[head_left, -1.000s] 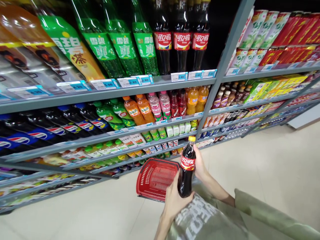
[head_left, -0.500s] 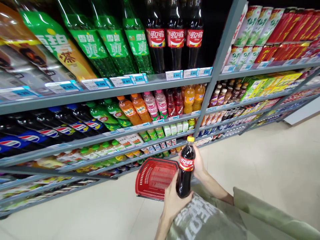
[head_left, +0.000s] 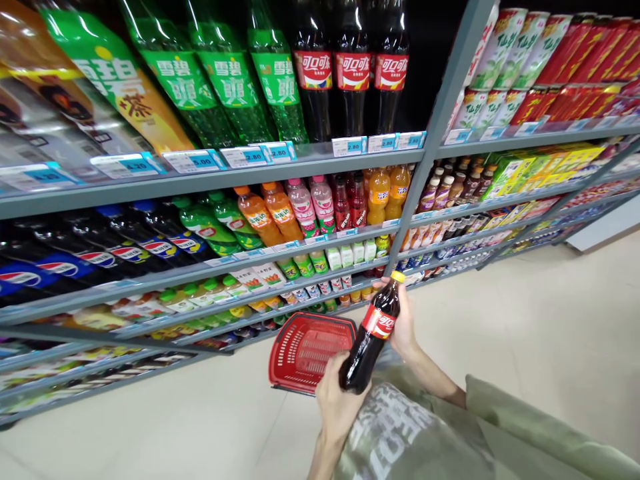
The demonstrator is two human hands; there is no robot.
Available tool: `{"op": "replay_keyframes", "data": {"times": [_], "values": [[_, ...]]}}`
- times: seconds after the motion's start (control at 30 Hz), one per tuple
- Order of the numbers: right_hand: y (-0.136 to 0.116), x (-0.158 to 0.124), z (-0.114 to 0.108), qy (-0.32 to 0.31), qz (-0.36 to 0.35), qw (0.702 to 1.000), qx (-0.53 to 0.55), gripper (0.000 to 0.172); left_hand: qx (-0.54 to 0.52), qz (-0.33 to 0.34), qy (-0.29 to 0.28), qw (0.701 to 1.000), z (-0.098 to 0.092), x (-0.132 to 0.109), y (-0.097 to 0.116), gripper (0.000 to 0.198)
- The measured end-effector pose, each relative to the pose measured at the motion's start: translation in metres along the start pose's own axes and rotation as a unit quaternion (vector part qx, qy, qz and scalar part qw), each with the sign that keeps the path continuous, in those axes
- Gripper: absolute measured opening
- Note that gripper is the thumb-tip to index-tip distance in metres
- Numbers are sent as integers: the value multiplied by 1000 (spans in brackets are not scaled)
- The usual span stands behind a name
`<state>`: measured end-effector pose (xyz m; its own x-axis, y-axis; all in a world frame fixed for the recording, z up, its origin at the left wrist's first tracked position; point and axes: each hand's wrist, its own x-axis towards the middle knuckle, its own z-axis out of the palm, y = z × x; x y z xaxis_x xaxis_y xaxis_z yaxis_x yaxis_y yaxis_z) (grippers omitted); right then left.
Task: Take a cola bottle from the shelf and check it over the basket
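Note:
A cola bottle (head_left: 370,340) with a red label and a yellow cap is held between both my hands, in front of my body. It leans, cap up and to the right. My left hand (head_left: 336,393) is closed round the lower end of the bottle. Near the neck, my right hand (head_left: 404,320) grips the upper part from behind, with some of its fingers hidden by the bottle. Just beyond and to the left, a red shopping basket (head_left: 280,360) rests on the floor; its visible inside shows only slotted red plastic.
Grey shelves (head_left: 210,177) packed with drinks run across in front of me. Cola bottles (head_left: 353,73) and green soda bottles (head_left: 230,87) stand on the upper shelf. Cans (head_left: 505,50) fill the right section. Pale floor (head_left: 540,320) stretches along the shelves.
The cola bottle has tilted from nearly upright, its cap moving right and its base moving left. Both my hands have shifted with it and still hold it.

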<state>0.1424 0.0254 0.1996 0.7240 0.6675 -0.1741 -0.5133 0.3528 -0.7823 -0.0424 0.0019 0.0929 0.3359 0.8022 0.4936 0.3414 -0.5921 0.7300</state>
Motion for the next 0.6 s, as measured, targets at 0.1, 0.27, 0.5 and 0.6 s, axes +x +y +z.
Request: {"op": "replay_keyframes", "data": {"times": [0.1,0.27,0.5,0.6], "values": [[-5,-1,-1,-5,-15,999,-29,50,0,87,42,995,-5,3,-1,39],[-14,-3,-5,-12,-7,999,-39,44,6,146,79,986,-7,-2,-4,35],[-20,-8,-3,-46,16,999,-14,40,68,198,101,973,-11,-14,-11,31],[-19,-7,-4,-49,18,999,-14,38,77,212,104,969,-14,-13,-10,32]]}}
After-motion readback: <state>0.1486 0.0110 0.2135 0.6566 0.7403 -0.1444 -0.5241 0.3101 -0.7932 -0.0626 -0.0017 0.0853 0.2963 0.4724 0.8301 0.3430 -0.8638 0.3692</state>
